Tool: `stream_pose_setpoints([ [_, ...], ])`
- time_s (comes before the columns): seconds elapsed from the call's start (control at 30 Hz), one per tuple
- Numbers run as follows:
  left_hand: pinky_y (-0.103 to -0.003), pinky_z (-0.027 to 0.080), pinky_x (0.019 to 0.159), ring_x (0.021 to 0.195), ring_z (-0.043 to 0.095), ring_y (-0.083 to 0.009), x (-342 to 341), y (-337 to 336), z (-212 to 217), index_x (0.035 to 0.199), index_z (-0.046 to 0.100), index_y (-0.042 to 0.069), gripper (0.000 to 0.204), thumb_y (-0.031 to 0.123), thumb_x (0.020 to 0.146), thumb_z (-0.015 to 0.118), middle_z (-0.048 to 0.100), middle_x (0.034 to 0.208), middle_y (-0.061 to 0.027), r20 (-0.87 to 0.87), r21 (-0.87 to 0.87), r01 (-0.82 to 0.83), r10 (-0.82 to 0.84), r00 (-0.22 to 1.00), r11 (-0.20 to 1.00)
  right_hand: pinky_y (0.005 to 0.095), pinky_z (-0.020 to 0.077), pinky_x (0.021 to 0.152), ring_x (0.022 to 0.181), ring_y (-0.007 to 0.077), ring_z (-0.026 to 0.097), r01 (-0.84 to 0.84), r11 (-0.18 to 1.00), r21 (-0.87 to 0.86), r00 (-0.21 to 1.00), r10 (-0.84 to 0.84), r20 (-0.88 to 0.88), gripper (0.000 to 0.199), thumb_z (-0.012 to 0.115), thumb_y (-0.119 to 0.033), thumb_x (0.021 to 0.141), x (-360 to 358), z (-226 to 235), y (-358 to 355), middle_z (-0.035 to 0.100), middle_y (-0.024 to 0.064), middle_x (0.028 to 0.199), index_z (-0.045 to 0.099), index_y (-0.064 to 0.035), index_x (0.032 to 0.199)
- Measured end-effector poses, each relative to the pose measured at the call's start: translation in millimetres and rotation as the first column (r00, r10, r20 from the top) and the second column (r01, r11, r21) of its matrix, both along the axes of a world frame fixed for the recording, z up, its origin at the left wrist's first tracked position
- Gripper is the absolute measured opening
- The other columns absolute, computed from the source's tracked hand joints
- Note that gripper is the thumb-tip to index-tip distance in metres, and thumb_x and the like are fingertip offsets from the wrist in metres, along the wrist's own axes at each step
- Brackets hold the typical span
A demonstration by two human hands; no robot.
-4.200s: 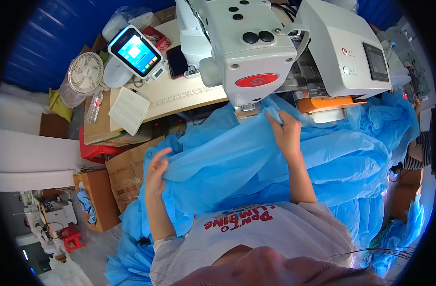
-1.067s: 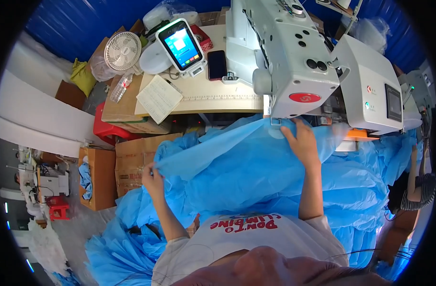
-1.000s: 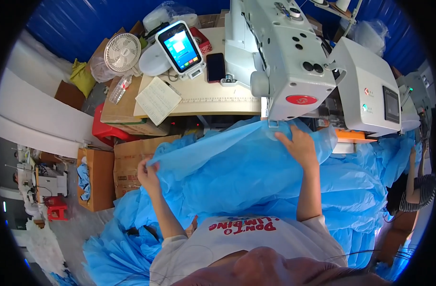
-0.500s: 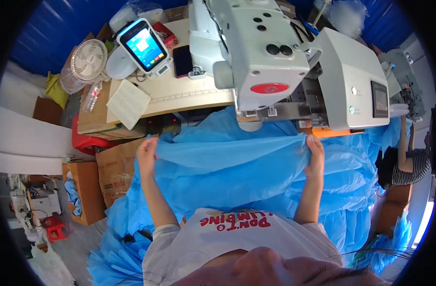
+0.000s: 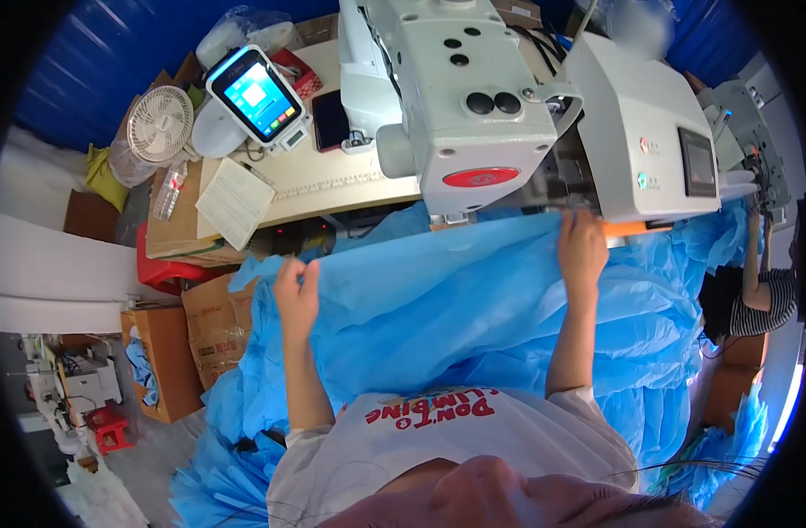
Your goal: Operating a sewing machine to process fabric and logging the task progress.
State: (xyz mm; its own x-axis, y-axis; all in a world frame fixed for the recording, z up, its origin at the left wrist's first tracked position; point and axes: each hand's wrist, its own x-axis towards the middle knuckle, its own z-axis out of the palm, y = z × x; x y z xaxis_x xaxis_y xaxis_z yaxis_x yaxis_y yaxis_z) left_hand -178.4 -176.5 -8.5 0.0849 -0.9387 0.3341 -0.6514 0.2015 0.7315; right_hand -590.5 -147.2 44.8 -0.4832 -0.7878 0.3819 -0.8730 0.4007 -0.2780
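A large sheet of thin blue fabric [image 5: 438, 290] stretches between my hands in front of the sewing machine [image 5: 482, 132]. My left hand [image 5: 298, 295] is closed on its upper edge at the left, and a short end sticks out past the fingers. Farther right and higher, my right hand [image 5: 582, 251] pinches the same edge close under the machine head, by the orange strip [image 5: 630, 227]. The edge runs taut and slopes up to the right. Some of my right fingertips are hidden by the hand itself.
More blue fabric heaps [image 5: 632, 361] spread below and to the right. On the table [image 5: 332, 191] are a lit control screen [image 5: 257, 95], a phone [image 5: 331, 121], a notebook [image 5: 235, 202] and a fan [image 5: 160, 123]. A white control box [image 5: 636, 141] stands right. Another person [image 5: 762, 304] works at far right.
My right hand has moved up to the machine with its end of the fabric. My left hand has shifted slightly right, and the held edge now slants. The view has shifted a little.
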Motion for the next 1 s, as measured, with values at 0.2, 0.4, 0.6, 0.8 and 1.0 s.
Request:
stream_pose_setpoints([
  [0.2, -0.027, 0.034, 0.055, 0.061, 0.041, -0.0124, -11.0, -32.0, -3.4, 0.073, 0.054, 0.001, 0.02, 0.015, 0.081, 0.066, 0.048, 0.068, -0.0018, -0.241, 0.118, 0.026, 0.004, 0.971, 0.993, 0.047, 0.0394, 0.084, 0.096, 0.0405, 0.048, -0.046, 0.996, -0.081, 0.977, 0.028, -0.211, 0.021, 0.057, -0.018, 0.084, -18.7, -9.4, -25.8, 0.056, 0.0221, 0.095, 0.057, 0.0012, 0.09],
  [0.4, -0.027, 0.04, 0.055, 0.062, 0.048, -0.011, 35.1, 23.3, -66.3, 0.074, 0.055, 0.002, 0.008, 0.008, 0.075, 0.06, 0.054, 0.07, -0.0015, 0.258, -0.133, -0.128, 0.159, 0.953, 0.983, 0.0477, 0.037, 0.084, 0.095, 0.0403, 0.046, -0.162, 0.909, -0.384, 0.959, 0.052, -0.28, 0.02, 0.054, -0.017, 0.086, -18.8, -25.8, -29.0, 0.054, 0.0233, 0.095, 0.057, 0.0021, 0.085],
  [0.6, -0.032, 0.04, 0.055, 0.065, 0.054, -0.0203, 75.4, 78.3, -42.1, 0.079, 0.057, 0.002, 0.012, 0.01, 0.07, 0.059, 0.055, 0.069, -0.009, -0.313, 0.665, 0.274, -0.074, 0.947, 0.694, 0.0458, 0.0373, 0.084, 0.091, 0.0334, 0.051, -0.174, 0.93, -0.325, 0.972, 0.108, -0.21, 0.013, 0.057, -0.014, 0.085, -16.3, -19.1, -18.1, 0.058, 0.0146, 0.097, 0.059, -0.0022, 0.088],
  [0.8, -0.034, 0.04, 0.055, 0.064, 0.053, -0.0226, 75.7, 77.9, 9.3, 0.077, 0.057, 0.002, 0.009, 0.003, 0.068, 0.058, 0.054, 0.068, -0.0104, 0.135, 0.341, -0.095, 0.052, 0.99, 0.935, 0.0436, 0.0369, 0.086, 0.097, 0.0316, 0.051, -0.515, 0.792, -0.327, 0.857, 0.489, -0.163, 0.013, 0.062, -0.009, 0.08, 64.0, 9.9, -12.7, 0.059, 0.0107, 0.1, 0.059, -0.0033, 0.092],
  [1.0, -0.03, 0.046, 0.069, 0.075, 0.058, -0.0217, 132.4, 82.7, -20.2, 0.086, 0.061, 0.001, 0.017, -0.002, 0.069, 0.055, 0.059, 0.08, -0.009, 0.341, -0.155, -0.36, 0.392, 0.854, 0.92, 0.0387, 0.0414, 0.086, 0.1, 0.0327, 0.054, -0.418, 0.897, -0.146, 0.906, 0.423, 0.003, 0.024, 0.066, -0.017, 0.08, 70.7, 13.4, -16.7, 0.059, 0.0165, 0.104, 0.059, 0.0004, 0.095],
])
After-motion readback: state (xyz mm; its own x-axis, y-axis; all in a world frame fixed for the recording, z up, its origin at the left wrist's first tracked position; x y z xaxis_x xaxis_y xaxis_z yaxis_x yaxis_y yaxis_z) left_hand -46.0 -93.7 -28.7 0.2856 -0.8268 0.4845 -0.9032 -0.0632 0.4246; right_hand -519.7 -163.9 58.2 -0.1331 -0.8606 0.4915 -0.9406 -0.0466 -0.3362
